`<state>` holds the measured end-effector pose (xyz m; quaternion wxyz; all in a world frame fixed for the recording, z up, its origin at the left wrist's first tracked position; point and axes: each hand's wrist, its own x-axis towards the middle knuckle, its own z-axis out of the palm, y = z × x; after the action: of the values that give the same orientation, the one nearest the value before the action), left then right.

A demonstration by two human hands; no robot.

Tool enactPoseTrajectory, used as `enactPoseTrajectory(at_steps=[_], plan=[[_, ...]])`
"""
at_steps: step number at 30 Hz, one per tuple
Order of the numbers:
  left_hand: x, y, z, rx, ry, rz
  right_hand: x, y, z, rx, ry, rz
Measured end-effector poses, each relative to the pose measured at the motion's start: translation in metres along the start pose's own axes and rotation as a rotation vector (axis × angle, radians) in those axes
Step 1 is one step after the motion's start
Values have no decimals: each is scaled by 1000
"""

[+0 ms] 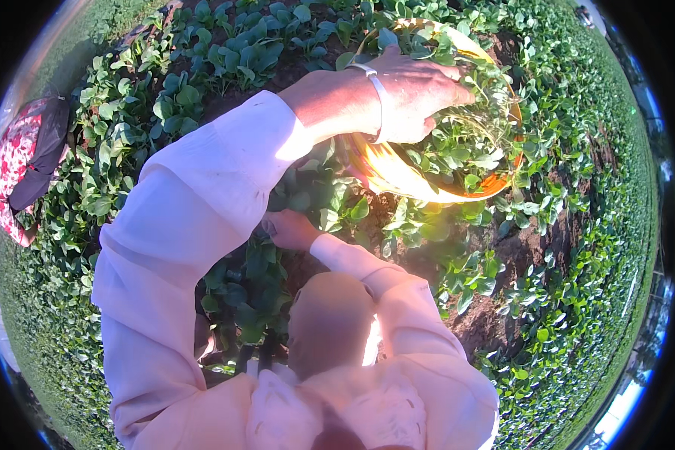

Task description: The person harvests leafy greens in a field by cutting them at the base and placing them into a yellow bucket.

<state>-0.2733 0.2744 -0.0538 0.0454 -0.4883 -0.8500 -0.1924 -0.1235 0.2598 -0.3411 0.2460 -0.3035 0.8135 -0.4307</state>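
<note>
Reaching across from the left, my left hand [413,95], with a pale metal bangle [379,101] at its wrist, lies palm down on loose leafy greens [461,152]. Its fingers look spread over the leaves. The greens fill a round yellow-orange basin [394,174], tilted among the plants. My right hand [292,229] is low, near the inside of my left elbow, with its fingers curled beside leafy plants [253,270]; shade and blur hide whether it grips a stem.
Dense rows of broad-leaved green plants [185,101] surround me, with brown soil [484,323] between some. At the far left is another person [19,169] in red-and-white patterned and dark clothing, bent among the plants.
</note>
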Motion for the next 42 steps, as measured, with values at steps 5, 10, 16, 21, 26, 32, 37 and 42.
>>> enactPoseTrajectory(at_steps=[5,10,16,21,26,32,37,42], plan=[[-72,-25,-53,-380,138,-343,25,-46,0,20,-4,-69],[-165,-66,-76,-480,212,-781,27,-48,-25,57,-60,17],[-442,-108,58,49,-390,-987,52,-68,-11,81,-217,26],[-570,2,162,35,-560,-858,94,-102,-7,47,-308,-86],[-568,34,159,-180,-376,-1273,124,-111,24,-117,-470,-163],[-563,-9,172,-294,-376,-1465,122,-104,55,-278,-593,-187],[-636,-14,256,-451,-68,-1273,120,-116,75,-299,-610,-142],[-595,-31,185,-686,143,-1401,123,-99,93,-185,-527,-111]])
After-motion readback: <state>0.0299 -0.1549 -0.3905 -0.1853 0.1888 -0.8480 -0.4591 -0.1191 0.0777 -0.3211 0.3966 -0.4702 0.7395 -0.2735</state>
